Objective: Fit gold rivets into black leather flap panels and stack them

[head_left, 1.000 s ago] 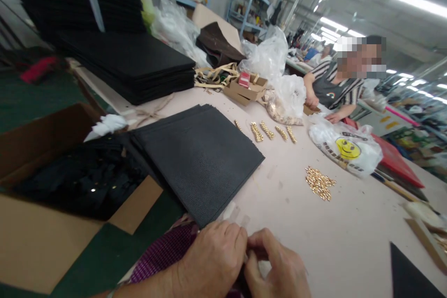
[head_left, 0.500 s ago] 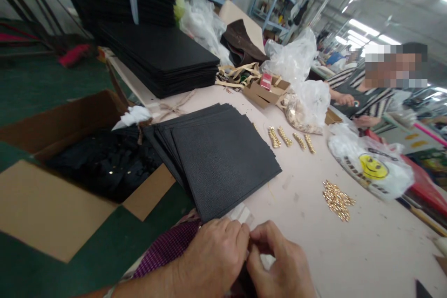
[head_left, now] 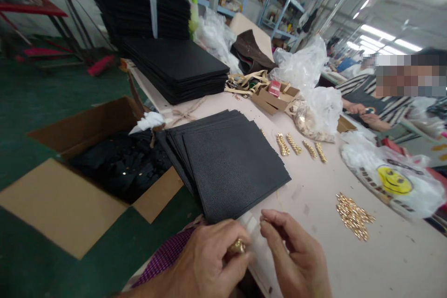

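Note:
My left hand [head_left: 209, 260] is at the table's near edge, fingers pinched round a small gold metal fitting [head_left: 239, 245]. My right hand [head_left: 296, 256] is just to its right, fingers curled in a pinch close to the left hand; what its fingertips hold is too small to make out. Just beyond both hands lies a fanned stack of black textured leather sheets [head_left: 230, 163]. A strip of clear tape [head_left: 251, 221] lies on the table between the stack and my hands.
A loose pile of gold fittings [head_left: 353, 216] lies at the right, and several gold chain pieces [head_left: 300, 145] lie in a row further back. An open cardboard box [head_left: 70, 195] of black parts stands on the floor at left. Another person [head_left: 377, 102] sits at the far right behind plastic bags [head_left: 394, 179].
My hands have come apart a little; the gold fitting now shows in my left fingers. The view has shifted left and the right hand has lifted slightly.

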Motion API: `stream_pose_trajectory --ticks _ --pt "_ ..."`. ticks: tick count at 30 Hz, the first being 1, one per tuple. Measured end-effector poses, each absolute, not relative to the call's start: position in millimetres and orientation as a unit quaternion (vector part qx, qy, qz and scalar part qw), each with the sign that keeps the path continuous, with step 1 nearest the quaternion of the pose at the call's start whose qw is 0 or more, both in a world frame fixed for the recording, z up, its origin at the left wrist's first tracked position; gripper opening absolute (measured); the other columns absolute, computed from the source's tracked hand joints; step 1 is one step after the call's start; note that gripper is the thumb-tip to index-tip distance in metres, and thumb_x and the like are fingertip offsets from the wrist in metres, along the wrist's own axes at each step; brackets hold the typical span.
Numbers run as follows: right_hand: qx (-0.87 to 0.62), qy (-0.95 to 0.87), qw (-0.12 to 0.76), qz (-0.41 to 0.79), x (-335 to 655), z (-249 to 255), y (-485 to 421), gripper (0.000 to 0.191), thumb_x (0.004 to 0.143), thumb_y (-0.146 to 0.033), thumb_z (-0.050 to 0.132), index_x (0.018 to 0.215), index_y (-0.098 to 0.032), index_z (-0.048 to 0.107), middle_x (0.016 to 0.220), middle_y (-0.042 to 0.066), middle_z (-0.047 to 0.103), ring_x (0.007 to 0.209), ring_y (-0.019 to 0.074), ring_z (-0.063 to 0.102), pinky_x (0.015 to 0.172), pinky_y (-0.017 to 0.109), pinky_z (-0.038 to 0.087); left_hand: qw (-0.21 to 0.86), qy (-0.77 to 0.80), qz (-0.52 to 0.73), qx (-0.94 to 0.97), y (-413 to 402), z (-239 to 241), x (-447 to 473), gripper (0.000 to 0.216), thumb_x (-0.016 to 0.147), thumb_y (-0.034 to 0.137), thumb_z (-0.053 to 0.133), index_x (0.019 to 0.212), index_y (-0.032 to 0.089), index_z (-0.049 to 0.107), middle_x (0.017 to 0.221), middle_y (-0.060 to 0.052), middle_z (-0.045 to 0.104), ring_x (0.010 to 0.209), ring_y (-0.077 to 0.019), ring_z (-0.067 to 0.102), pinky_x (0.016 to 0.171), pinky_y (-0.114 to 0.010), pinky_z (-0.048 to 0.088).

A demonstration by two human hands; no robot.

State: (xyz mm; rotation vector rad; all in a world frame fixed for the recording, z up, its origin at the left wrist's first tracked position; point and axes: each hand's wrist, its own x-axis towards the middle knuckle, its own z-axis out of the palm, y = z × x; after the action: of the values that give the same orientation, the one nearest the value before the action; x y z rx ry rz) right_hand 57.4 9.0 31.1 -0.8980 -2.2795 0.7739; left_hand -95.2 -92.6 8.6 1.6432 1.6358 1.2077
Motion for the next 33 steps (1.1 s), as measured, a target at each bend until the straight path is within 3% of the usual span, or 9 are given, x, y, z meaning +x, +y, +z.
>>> stream_pose_trajectory --ticks 2,4,8,11,14,19,23,26,33 --pt "-0.321 -0.859 0.293 0.271 44 34 27 0.013 0.095 -0.024 0.053 0.100 -0.022 0.066 0.086 0.001 0.071 0.075 0.0136 0.067 0.068 0.021 0.052 0.308 0.632 0.493 0.511 -102 6 -103 0.002 0.087 0.024 0.059 0.087 0.022 0.058 0.059 0.007 0.049 0.052 -0.0095 0.047 0.050 -0.021 0.035" --pt "-0.282 -0.880 0.291 0.246 24 32 48 0.015 0.097 -0.022 0.050 0.099 -0.022 0.066 0.089 0.003 0.071 0.082 0.0154 0.066 0.073 0.025 0.052 0.336 0.670 0.516 0.415 -110 -2 -114 0.013 0.089 0.035 0.057 0.092 0.023 0.059 0.059 0.008 0.044 0.052 -0.0096 0.043 0.050 -0.021 0.035" --pt "-0.195 -0.932 0.252 0.174 -14 23 78 0.017 0.098 -0.016 0.046 0.096 -0.020 0.063 0.103 0.007 0.070 0.098 0.0203 0.061 0.089 0.035 0.049 0.357 0.695 0.560 0.275 -119 -18 -131 0.030 0.089 0.049 0.057 0.103 0.022 0.055 0.076 0.004 0.055 0.069 -0.0125 0.053 0.064 -0.022 0.044" --pt "-0.178 -0.953 0.203 0.136 -16 19 78 0.019 0.098 -0.012 0.044 0.092 -0.019 0.061 0.094 0.007 0.069 0.091 0.0211 0.059 0.084 0.036 0.047 0.378 0.673 0.588 0.242 -120 -22 -134 0.036 0.085 0.049 0.062 0.106 0.022 0.052 0.086 0.001 0.060 0.079 -0.0148 0.058 0.071 -0.025 0.047" --pt "-0.190 -0.957 0.165 0.147 8 15 59 0.022 0.098 -0.012 0.042 0.088 -0.019 0.060 0.084 0.005 0.065 0.079 0.0192 0.057 0.075 0.033 0.046 0.391 0.668 0.596 0.216 -120 -23 -130 0.044 0.079 0.050 0.068 0.108 0.022 0.049 0.078 0.004 0.057 0.070 -0.0142 0.056 0.064 -0.025 0.047" --pt "-0.192 -0.935 0.140 0.263 60 3 22 0.023 0.098 -0.013 0.043 0.090 -0.021 0.063 0.089 0.004 0.067 0.084 0.0176 0.060 0.076 0.030 0.047 0.409 0.673 0.587 0.191 -124 -26 -121 0.050 0.074 0.050 0.072 0.104 0.023 0.045 0.067 0.007 0.053 0.059 -0.0131 0.053 0.055 -0.023 0.044" --pt "-0.274 -0.864 0.158 0.392 77 -1 13 0.018 0.097 -0.019 0.050 0.097 -0.024 0.067 0.092 0.001 0.068 0.087 0.0151 0.063 0.077 0.026 0.048 0.537 0.575 0.555 0.271 -134 -25 -115 0.038 0.080 0.037 0.070 0.111 0.023 0.052 0.084 0.000 0.066 0.078 -0.0195 0.065 0.071 -0.031 0.053" --pt "-0.358 -0.793 0.166 0.463 74 0 16 0.014 0.094 -0.025 0.056 0.102 -0.022 0.068 0.090 0.001 0.070 0.084 0.0152 0.065 0.075 0.025 0.049 0.628 0.467 0.551 0.292 -138 -18 -113 0.050 0.081 0.032 0.071 0.127 0.026 0.052 0.100 -0.005 0.071 0.091 -0.0245 0.068 0.083 -0.040 0.055" --pt "-0.408 -0.687 0.140 0.585 52 -2 19 0.014 0.088 -0.027 0.061 0.087 -0.017 0.070 0.069 -0.001 0.064 0.062 0.0115 0.060 0.056 0.020 0.048 0.657 0.439 0.569 0.226 -124 -10 -107 0.054 0.079 0.039 0.075 0.128 0.021 0.060 0.104 -0.008 0.074 0.091 -0.0261 0.070 0.085 -0.041 0.056"
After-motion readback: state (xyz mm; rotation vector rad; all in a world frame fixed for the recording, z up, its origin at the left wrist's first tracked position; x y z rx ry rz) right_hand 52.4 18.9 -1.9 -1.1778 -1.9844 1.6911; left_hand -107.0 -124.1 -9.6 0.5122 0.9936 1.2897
